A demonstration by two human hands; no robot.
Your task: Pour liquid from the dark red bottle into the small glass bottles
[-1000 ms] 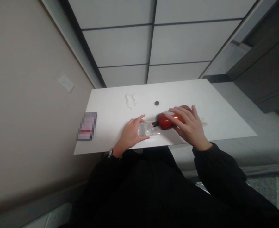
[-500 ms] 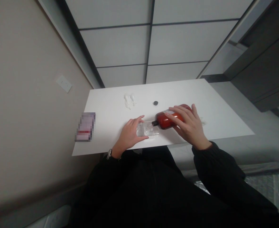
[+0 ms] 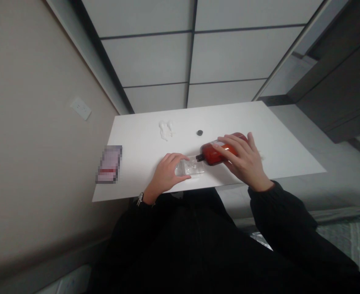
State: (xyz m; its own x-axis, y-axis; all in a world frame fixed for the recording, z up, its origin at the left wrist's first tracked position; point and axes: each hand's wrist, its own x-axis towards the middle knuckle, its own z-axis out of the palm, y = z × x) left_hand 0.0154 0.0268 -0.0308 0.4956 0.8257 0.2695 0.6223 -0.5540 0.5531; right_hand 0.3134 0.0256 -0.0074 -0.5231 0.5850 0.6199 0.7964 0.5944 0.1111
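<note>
My right hand (image 3: 243, 159) is wrapped round a reddish-brown bottle (image 3: 210, 155), tipped on its side with its dark neck pointing left. The bottle's mouth is over a clear, square-sided container (image 3: 194, 166). Around the left part of that container, my left hand (image 3: 169, 171) curves with thumb and fingers on opposite sides. Clear liquid seems to be inside the container, though a stream from the bottle cannot be made out. Behind the bottle's neck a small dark cap (image 3: 200, 132) lies on the white table (image 3: 140, 163).
Crumpled white pieces, perhaps earphones or tissue, (image 3: 166, 130) lie toward the table's back left. A blurred-out, phone-like rectangle (image 3: 109, 164) is at the left edge. Beside the table stands a wall with a socket (image 3: 81, 108); white panelled doors (image 3: 155, 61) rise behind.
The fingers of my left hand have shifted slightly along the container's far side. The bottle stays tipped over it, and the view has moved a little.
</note>
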